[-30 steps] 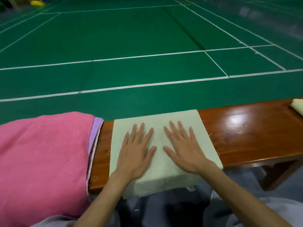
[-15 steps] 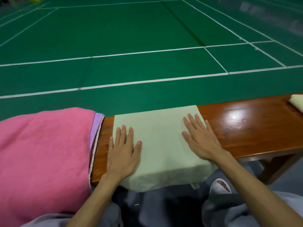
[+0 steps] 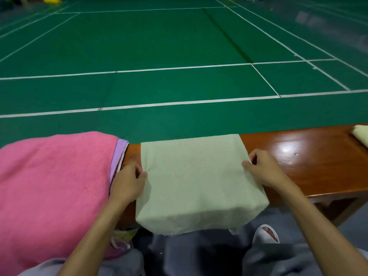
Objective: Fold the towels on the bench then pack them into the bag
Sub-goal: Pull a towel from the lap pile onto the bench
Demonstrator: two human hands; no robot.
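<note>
- The pale green towel (image 3: 195, 182) lies folded into a squarish pad across the wooden bench (image 3: 308, 162), mid-view. Its near edge droops over the bench front at 6 o'clock, and its far edge reaches the bench's back edge at 12 o'clock.
- The left hand (image 3: 127, 184) is at the towel's 9 o'clock edge. Its fingers are curled in and the thumb is laid on top, pinching the cloth, which puckers slightly at the thumb.
- The right hand (image 3: 264, 172) is at the towel's 3 o'clock edge, fingers bent over the border and thumb pressed on the top face, also pinching the cloth.
- A pink towel (image 3: 53, 186) is heaped over the bench at 9 o'clock of the green one, with a strip of bare wood between them.
- A lilac towel (image 3: 119, 152) peeks out along the pink towel's right side.
- A folded cream towel (image 3: 361, 134) sits on the bench at 2 o'clock, well apart and cut off by the frame.
- The green court floor (image 3: 179, 46), marked with white lines, fills the view towards 12 o'clock.
- Grey trousers (image 3: 199, 255) show at 6 o'clock, and a pale slipper (image 3: 266, 235) at 5 o'clock.
</note>
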